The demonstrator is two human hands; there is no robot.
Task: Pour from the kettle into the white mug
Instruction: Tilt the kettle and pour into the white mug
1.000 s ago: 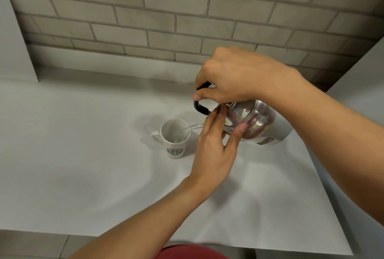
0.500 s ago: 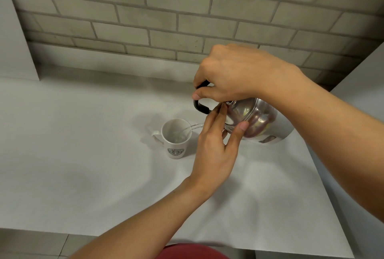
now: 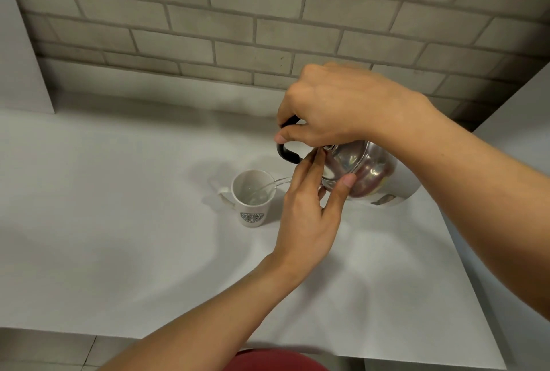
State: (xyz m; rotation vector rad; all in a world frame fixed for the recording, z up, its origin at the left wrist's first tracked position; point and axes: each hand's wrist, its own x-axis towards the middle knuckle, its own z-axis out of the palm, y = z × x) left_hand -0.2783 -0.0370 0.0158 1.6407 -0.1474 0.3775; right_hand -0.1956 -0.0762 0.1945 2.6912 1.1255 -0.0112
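From the head camera, the kettle [image 3: 361,174] is tipped toward the left above the desk [image 3: 119,236], its shiny metal body held off the surface. The right hand [image 3: 336,108] comes in from the right and its grip is clenched around the black handle [image 3: 287,154], thumb pressed along the near side. The left hand [image 3: 309,209] reaches up from below; its fingers lie against the lid and its thumb against the kettle's side, so it steadies the pot with a loose touch, not a closed grip. This hand covers the spout (only the stream shows past the fingers).

A thin clear stream of water [image 3: 275,184] arcs left from behind those fingers into the white mug [image 3: 253,198]. The mug stands upright on the desk, just left of the left hand, its handle pointing left and a round green logo facing the camera. Some water sits inside.

Behind the desk runs a grey brick wall [image 3: 238,19]. A pale panel [image 3: 18,57] stands at the far left, and another pale surface [image 3: 518,108] rises at the right edge. A patch of red cloth [image 3: 276,361] shows at the bottom.
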